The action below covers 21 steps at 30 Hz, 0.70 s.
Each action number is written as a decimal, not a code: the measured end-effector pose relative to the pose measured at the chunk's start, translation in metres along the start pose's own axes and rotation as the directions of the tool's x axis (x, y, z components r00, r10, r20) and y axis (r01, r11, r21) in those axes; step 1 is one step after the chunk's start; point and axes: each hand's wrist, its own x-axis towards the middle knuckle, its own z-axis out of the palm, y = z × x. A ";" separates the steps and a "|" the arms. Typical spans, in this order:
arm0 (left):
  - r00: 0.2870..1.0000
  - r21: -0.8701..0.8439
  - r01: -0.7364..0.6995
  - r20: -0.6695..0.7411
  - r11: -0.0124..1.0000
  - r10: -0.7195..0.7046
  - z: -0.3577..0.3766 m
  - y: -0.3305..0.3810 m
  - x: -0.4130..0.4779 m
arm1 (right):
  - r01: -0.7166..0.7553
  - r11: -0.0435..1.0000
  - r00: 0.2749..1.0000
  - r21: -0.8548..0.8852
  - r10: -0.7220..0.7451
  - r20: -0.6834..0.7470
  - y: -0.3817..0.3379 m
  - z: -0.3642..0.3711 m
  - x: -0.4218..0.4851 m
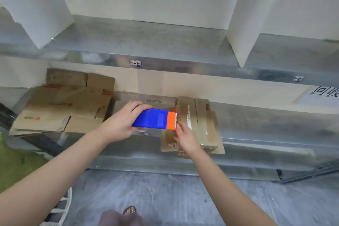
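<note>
A metal shelf (266,126) spans the view, with flattened cartons (60,108) stacked at its left and a smaller flat carton (201,115) mid-shelf. Just left of that, your left hand (121,124) wraps its fingers round the blue tape dispenser (152,118). Your right hand (185,138) pinches its orange toothed end.

The grey metal lower shelf (266,124) lies bare right of the taped brown cardboard piece (200,121), a flattened brown cardboard stack (62,108) fills its left, and the upper metal shelf (183,69) overhangs.

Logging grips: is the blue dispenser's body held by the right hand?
No, the left hand grips the blue dispenser, while the right hand only reaches its orange toothed end.
</note>
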 end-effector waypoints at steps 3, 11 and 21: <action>0.999 -0.015 0.024 -0.038 1.000 -0.025 0.004 0.033 0.003 | 0.021 0.991 0.998 0.131 -0.029 0.054 0.004 -0.028 -0.014; 0.998 -0.016 0.044 -0.043 0.999 -0.045 0.017 0.080 0.002 | 0.004 0.955 0.995 0.295 -0.035 0.098 0.016 -0.064 -0.027; 1.000 -0.061 0.012 -0.026 0.998 -0.014 0.018 0.089 0.021 | 0.041 0.952 0.999 0.302 -0.039 -0.011 0.010 -0.087 -0.034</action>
